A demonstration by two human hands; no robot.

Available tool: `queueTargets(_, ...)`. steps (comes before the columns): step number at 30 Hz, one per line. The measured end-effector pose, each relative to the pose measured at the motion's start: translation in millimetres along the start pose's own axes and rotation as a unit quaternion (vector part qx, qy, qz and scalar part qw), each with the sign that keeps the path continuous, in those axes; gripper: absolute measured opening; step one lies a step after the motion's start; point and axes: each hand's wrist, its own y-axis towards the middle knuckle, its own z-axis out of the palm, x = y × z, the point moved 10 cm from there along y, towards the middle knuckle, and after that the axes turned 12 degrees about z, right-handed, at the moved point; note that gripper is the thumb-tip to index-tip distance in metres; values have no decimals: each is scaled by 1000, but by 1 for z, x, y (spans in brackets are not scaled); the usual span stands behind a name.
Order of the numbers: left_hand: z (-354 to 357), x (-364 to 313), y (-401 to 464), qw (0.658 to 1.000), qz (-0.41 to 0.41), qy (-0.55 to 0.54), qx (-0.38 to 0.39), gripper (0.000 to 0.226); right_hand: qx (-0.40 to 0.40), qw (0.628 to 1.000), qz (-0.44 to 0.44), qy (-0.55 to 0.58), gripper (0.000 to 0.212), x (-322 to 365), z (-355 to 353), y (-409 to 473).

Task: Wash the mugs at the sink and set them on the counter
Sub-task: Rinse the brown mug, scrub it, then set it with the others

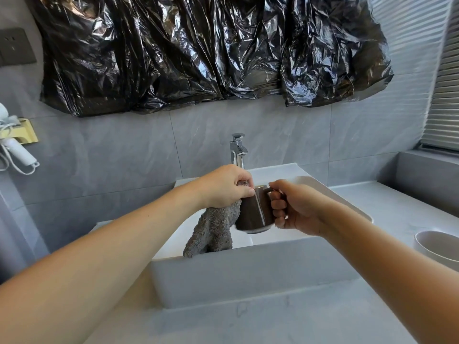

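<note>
A wide sheet of crinkled black plastic (211, 53) covers the upper wall in front of you, hanging over grey wall tiles (124, 150). Below it, a pale grey counter (387, 207) runs across the view and holds a white rectangular sink (248, 276), whose tall front wall faces you. Both of your bare forearms reach in from the bottom corners and meet above the basin. A slatted blind (444, 90) fills the far right edge. At the left edge, a white hair dryer (17, 150) hangs in a gold wall bracket, with a dark wall socket (16, 47) above it. Your right hand (295, 209) holds a dark brown mug (253, 209) upright over the sink, fingers curled through its handle and the thumb on top. Your left hand (228, 187) is closed around the top of a grey fluffy cloth (213, 232), pressing it at the mug's rim (whether the cloth goes inside the mug cannot be told), while the rest of the cloth hangs down beside the mug into the basin. A white bowl-like vessel (437, 247) sits on the counter at the right, only partly in view. A chrome tap (238, 150) stands behind your hands at the back of the sink.
</note>
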Motion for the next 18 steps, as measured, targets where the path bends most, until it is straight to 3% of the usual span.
queueTargets(3,-8,4,-4,995,-9,-15,-97,6,-33,998,-32,39,36,-6,-7,12)
queueTargets(7,-19,7,-18,951,-40,-166,-258,9,-86,993,-53,68,35,-19,-22,22)
queueTargets(9,-9,-2,-20,956,-16,-122,-266,12,-94,990,-62,79,36,-21,-24,25)
queueTargets(13,20,-20,-22,947,117,39,-297,13,-84,989,-69,97,40,-21,-25,31)
queueTargets(18,41,-20,-15,924,155,144,-318,27,-91,987,-73,114,39,-21,-31,35)
